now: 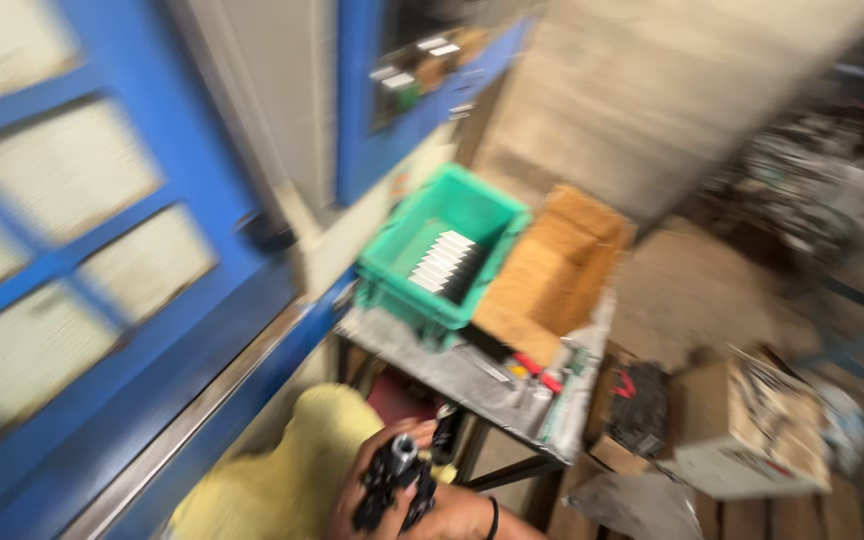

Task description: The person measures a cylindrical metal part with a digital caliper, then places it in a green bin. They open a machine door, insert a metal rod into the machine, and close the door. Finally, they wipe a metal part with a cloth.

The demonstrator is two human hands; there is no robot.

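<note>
Frame heavily motion-blurred. One hand (pixel 407 495) showing at bottom centre, fingers (pixel 367 470) wrapping around a black metal part (pixel 394 480) with a shiny round end pointing up; black band sitting at the wrist. Hard to tell whether left or right hand, or whether a second hand is sharing the grip. Part being held low, just above a yellow cloth (pixel 282 470), below the near edge of the worktop (pixel 452 375). Green plastic crate (pixel 442 255) sitting on the worktop, holding a row of dark flat plates (pixel 444 263). Brown cardboard box (pixel 552 270) touching the crate's right side. Red-handled tool (pixel 537 372) lying near the worktop's front edge. Blue framed door (pixel 92 250) filling the left. Open boxes (pixel 742 420) of dark parts resting on the floor at right.
</note>
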